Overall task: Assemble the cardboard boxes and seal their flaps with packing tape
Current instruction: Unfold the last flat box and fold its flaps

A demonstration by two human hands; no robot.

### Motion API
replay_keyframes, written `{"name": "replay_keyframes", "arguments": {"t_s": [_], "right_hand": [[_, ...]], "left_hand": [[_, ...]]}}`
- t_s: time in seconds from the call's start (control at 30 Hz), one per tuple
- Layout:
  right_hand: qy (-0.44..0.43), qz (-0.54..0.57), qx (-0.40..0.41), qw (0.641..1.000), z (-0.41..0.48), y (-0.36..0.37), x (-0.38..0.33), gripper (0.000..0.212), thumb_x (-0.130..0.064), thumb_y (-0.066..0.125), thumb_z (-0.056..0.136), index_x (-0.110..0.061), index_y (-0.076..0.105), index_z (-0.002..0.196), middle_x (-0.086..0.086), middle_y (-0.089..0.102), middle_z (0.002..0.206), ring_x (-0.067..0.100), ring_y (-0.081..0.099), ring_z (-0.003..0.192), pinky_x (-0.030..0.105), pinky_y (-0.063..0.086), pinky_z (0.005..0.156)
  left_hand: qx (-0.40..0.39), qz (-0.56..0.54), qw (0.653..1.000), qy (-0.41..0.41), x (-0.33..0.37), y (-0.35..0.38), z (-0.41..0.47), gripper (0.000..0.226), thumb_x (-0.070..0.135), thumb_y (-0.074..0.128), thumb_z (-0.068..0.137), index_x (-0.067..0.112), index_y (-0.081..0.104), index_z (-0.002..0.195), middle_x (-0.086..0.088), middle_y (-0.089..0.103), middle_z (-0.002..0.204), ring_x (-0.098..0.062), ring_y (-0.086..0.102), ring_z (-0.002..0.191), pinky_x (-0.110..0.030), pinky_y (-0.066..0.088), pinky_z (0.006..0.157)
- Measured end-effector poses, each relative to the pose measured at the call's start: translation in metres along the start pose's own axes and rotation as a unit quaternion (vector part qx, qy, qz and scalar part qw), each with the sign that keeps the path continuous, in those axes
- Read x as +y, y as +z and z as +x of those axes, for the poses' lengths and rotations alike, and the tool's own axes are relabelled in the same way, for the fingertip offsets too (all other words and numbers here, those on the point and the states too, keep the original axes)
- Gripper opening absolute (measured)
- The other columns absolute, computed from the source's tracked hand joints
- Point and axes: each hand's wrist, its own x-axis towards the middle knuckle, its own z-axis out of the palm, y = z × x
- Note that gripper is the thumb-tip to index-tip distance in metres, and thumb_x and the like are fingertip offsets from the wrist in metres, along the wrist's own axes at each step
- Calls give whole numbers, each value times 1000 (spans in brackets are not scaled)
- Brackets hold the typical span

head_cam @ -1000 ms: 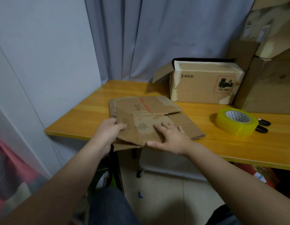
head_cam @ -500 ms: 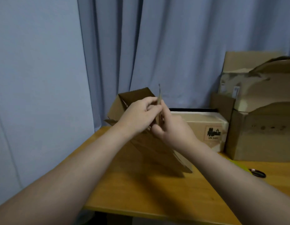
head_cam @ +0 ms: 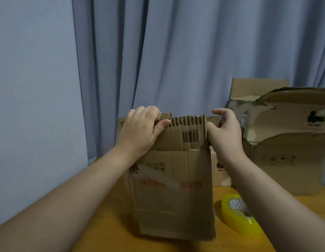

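Tabletop: wooden tabletop [head_cam: 112, 240], carrying everything listed here.
Tape: a yellow tape roll [head_cam: 236, 222] lies flat near the front, just right of the box and not touching it.
Box: the cardboard box [head_cam: 172, 197] stands upright mid-tabletop, its top flap raised, with a ragged upper edge.
Left grip: the left hand [head_cam: 141, 128] is closed over the flap's top left edge, fingers curled behind and thumb on the front.
Right grip: the right hand [head_cam: 225, 131] is loosely spread; its thumb touches the flap's right edge and the curved fingers clasp nothing.
Behind: stacked boxes [head_cam: 285, 160] at right, then a blue curtain [head_cam: 176, 51].
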Motion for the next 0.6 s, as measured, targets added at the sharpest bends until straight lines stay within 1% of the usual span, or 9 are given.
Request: {"name": "replay_keyframes", "arguments": {"t_s": [0.03,0.07,0.17,0.23,0.27,0.33,0.4,0.53,0.6], "right_hand": [[41,-16,-40,998,1,-6,-1,33,-10,58,88,-23,50,117,4,61,98,14,65,75,39,59,71],[85,-34,-90,992,1,-13,-2,31,-11,59,89,-23,50,117,8,62,99,23,67,79,44,59,68],[158,-57,-271,948,1,-31,-2,23,-11,56,91,-16,56,113,12,64,100,22,65,81,29,55,54],[112,-31,-332,936,0,-41,3,18,-16,57,92,-15,61,109,3,64,104,13,62,88,21,50,58],[66,-22,-342,937,0,-45,5,17,-25,57,93,-17,63,107,-8,63,109,7,59,99,17,48,68],[-37,-25,-351,935,-3,-48,12,35,-51,48,93,-23,67,99,-26,54,126,-6,44,124,19,39,93],[-116,-45,-350,928,-10,-42,24,52,-65,33,89,-26,67,93,-23,50,135,-6,38,130,27,31,104],[-201,-76,-334,918,-15,-20,45,39,-67,33,88,-47,44,120,-30,31,144,-8,37,126,34,34,105],[-266,-111,-320,902,-9,-14,48,50,-72,29,89,-49,39,131,-23,39,142,6,38,131,36,32,108]], "left_hand": [[-3,-10,1000,22,-1,1,1,54,55,22,97,12,44,73,4,35,69,-15,33,63,-33,24,62],[-8,-22,999,42,-2,2,1,55,57,22,97,13,43,72,6,34,70,-14,31,64,-33,24,62],[-16,-64,995,72,-3,6,-5,56,59,22,96,13,42,71,6,33,71,-14,30,65,-31,23,63],[-15,-90,993,76,-3,7,-10,53,59,21,96,16,40,72,6,31,70,-13,29,65,-32,24,63],[-9,-103,992,78,-2,6,-12,49,59,21,97,19,37,74,6,31,70,-11,28,65,-32,25,63],[15,-126,988,86,2,3,-15,44,59,21,97,22,32,76,6,31,71,-8,24,67,-29,24,64],[33,-147,984,91,10,-1,-13,44,60,20,96,23,30,76,3,32,70,-7,23,68,-26,22,66],[26,-169,979,107,21,-3,-12,46,63,19,95,23,30,76,6,32,72,-6,23,70,-26,22,68],[23,-172,978,112,24,-1,-13,46,62,19,95,22,30,76,5,32,72,-7,25,69,-27,22,67]]}}
